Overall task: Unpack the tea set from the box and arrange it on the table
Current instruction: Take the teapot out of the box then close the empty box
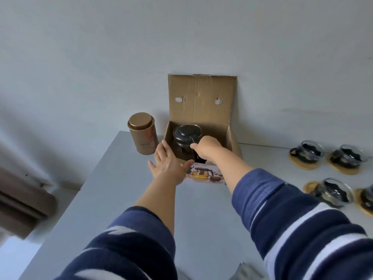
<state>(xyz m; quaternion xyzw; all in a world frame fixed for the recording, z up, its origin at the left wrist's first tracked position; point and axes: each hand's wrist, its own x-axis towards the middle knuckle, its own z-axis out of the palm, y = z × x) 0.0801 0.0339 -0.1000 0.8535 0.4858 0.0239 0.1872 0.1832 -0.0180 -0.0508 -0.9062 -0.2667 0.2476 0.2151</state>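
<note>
Glass: 1 teapot (186,141) in box (226,136), 4 cups (307,151) w/ saucers.

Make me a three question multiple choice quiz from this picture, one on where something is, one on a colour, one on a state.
1. Where is the glass teapot?
A. in the box
B. on the tin
C. among the cups

2. What colour is the tin?
A. red
B. gold
C. green

3. How is the box lid?
A. taped shut
B. torn off
C. open, standing up

Key:
1 A: the teapot sits between the walls of the cardboard box, the right hand at its handle.
2 B: its lid and body are golden.
3 C: the flap stands upright against the wall.
</note>
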